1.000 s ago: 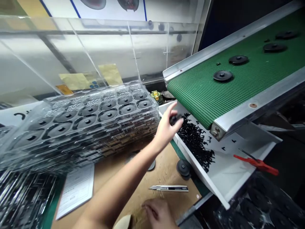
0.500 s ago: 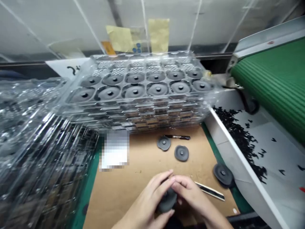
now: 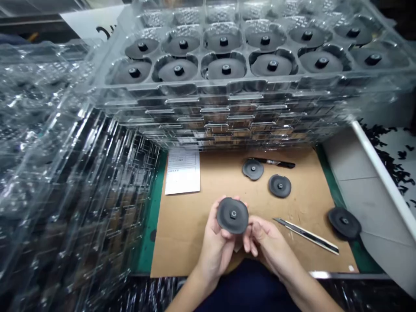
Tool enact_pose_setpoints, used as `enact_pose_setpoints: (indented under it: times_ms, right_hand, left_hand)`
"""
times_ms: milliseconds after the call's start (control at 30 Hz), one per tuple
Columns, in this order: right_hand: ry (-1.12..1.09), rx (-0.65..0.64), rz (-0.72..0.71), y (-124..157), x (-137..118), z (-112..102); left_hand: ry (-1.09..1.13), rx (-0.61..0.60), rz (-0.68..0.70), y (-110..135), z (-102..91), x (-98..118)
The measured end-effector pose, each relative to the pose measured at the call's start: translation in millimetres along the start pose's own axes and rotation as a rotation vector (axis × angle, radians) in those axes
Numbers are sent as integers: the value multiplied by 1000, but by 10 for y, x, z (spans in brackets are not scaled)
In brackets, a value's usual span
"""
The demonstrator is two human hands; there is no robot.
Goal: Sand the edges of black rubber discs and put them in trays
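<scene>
We look down on a stack of clear plastic trays [image 3: 224,113] whose top layer shows a dark moulded disc in every cell in view, each with a central stud. The lower layers are too glare-streaked to count. A second clear stack [image 3: 68,182] fills the left of the view, and its contents are hard to make out.

Out of the trays, we have three loose discs. Two lie on the cardboard sheet [image 3: 175,242], a third sits at its far right corner, and a fourth dark moulded disc [image 3: 232,215] is in the hands, just above the cardboard, face up.

Our left hand [image 3: 216,245] is cupped beneath that disc, fingers curled up behind its rim, while our right hand [image 3: 271,245] is narrowly closed at its lower edge, the thumb pressed against the rim. Both forearms angle in from the bottom of the view, wrists low.

Nearby lie a utility knife [image 3: 307,236], a black pen [image 3: 276,163] and a printed sheet [image 3: 182,171]. To the right, black bits are scattered on a white chute [image 3: 380,203] — a heap of them, small and loose.
</scene>
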State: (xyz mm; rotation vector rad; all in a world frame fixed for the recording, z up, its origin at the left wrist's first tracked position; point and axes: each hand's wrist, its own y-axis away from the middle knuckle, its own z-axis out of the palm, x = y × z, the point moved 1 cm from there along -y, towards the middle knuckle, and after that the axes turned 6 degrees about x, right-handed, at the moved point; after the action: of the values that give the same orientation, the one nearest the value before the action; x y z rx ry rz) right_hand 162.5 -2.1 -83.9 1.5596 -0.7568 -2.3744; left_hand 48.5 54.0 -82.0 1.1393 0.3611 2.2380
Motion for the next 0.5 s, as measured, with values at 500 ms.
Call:
enact_pose_setpoints:
  times_ms: [500]
  right_hand:
    - [1028, 264, -456, 113, 512, 35]
  left_hand:
    - [213, 206, 47, 271, -630, 59]
